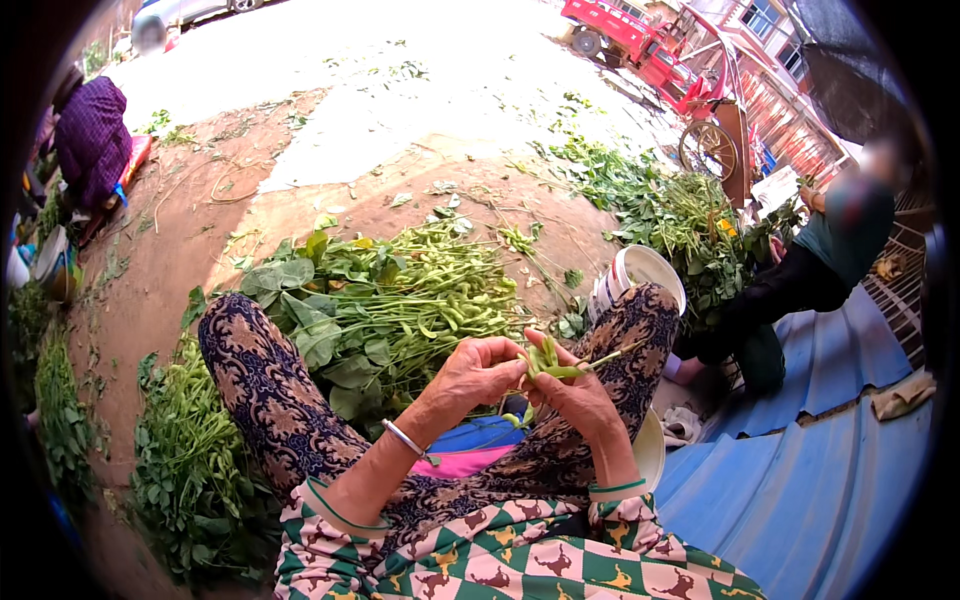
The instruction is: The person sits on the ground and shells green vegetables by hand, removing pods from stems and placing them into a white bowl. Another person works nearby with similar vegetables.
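Observation:
A short green stem (616,355) with plump pods (546,358), seemingly soybean, is held up above my lap. My right hand (574,394) grips it, and the bare stem end sticks out to the right. The thumb and fingers of my left hand (480,371) pinch at the left side of the pod cluster; just what lies between the fingertips is partly hidden. Beyond my hands, between my knees, a heap of podded plants (450,300) lies on the ground with its leaves mostly to the left. Beneath my forearms show blue material (469,436) and pink material (459,462).
A white bucket (649,266) tilts beside my right knee. More plants (191,450) lie by my left leg. Right of me are blue corrugated sheets (780,480) and a seated person (844,232) handling plants. Another person (94,139) is far left. A red cargo tricycle (652,56) stands behind.

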Action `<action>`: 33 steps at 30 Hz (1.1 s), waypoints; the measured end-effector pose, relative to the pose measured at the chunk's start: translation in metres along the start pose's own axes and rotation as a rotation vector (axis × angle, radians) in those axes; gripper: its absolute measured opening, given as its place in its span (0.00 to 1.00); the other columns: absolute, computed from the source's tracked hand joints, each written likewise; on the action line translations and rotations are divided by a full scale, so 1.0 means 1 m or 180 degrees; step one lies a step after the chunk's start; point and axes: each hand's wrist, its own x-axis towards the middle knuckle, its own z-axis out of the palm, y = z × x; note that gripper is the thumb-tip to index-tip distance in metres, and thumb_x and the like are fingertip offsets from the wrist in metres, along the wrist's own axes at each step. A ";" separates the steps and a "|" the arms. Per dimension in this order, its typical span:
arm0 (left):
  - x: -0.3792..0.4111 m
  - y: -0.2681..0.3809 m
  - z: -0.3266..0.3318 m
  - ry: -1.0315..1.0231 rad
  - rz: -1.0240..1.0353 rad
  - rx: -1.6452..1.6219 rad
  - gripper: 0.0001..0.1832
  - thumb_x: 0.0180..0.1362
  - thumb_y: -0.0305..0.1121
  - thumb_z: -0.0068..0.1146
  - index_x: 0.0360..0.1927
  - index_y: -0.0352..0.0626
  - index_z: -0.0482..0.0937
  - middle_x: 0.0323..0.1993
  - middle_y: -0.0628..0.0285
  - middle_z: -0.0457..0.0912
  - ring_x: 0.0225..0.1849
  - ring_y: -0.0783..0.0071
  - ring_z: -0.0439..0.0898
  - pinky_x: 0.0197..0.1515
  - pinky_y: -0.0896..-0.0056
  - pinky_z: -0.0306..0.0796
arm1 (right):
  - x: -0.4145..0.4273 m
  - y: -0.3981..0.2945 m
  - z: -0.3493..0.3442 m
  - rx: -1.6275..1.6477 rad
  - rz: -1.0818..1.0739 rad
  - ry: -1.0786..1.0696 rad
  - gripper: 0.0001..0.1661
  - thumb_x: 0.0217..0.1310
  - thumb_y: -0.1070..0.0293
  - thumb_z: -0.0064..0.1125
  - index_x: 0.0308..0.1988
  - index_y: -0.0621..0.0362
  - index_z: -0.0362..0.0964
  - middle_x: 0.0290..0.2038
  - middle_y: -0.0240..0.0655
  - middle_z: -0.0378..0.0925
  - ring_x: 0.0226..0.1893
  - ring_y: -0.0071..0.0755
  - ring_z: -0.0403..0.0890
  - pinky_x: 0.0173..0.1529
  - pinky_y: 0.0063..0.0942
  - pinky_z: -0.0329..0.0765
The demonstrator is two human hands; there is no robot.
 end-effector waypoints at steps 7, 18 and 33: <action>0.001 -0.004 -0.006 -0.0161 -0.0152 -0.0656 0.08 0.63 0.29 0.49 0.41 0.36 0.75 0.26 0.69 0.76 0.20 0.91 0.65 0.20 0.88 0.56 | -0.001 -0.013 0.010 -0.0230 -0.0148 0.0047 0.40 0.59 0.70 0.61 0.67 0.55 0.51 0.37 0.26 0.73 0.33 0.17 0.74 0.36 0.17 0.74; 0.004 -0.018 0.001 0.0390 0.0158 -0.0466 0.08 0.61 0.27 0.45 0.39 0.34 0.74 0.23 0.70 0.73 0.17 0.91 0.61 0.18 0.89 0.53 | 0.003 -0.005 0.014 -0.0483 -0.0400 0.0046 0.39 0.61 0.72 0.57 0.67 0.58 0.47 0.34 0.26 0.70 0.31 0.16 0.72 0.36 0.16 0.72; 0.000 0.002 0.007 0.0083 0.0119 0.0092 0.09 0.62 0.37 0.54 0.33 0.42 0.74 0.19 0.77 0.68 0.18 0.93 0.60 0.19 0.88 0.52 | -0.006 -0.008 0.012 -0.0142 -0.0246 -0.0037 0.38 0.61 0.71 0.57 0.67 0.57 0.50 0.34 0.23 0.70 0.32 0.13 0.70 0.36 0.14 0.70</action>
